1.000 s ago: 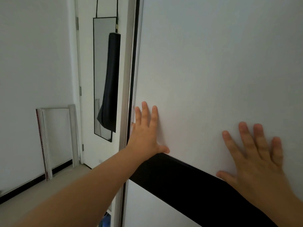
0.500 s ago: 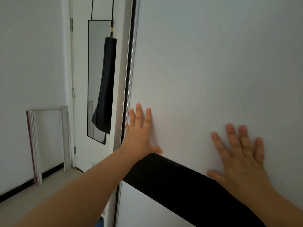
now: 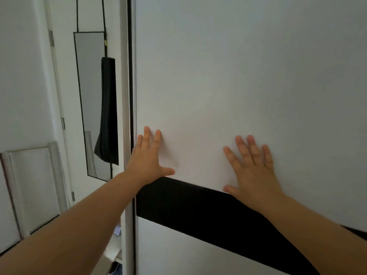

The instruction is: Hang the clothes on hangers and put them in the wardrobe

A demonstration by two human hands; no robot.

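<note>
Right hand (image 3: 253, 171) is pressed flat, fingers spread, on the white wardrobe door (image 3: 238, 76), heel on its black band (image 3: 188, 205). Left hand (image 3: 148, 157), fingers straight, is laid flat near the door's left edge. Beyond, a mirror (image 3: 89, 96) and dark bag (image 3: 108, 110) are hung.

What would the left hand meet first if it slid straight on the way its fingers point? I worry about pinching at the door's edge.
Only more white door panel; the left hand points up, beside the edge, apparently clear.
</note>
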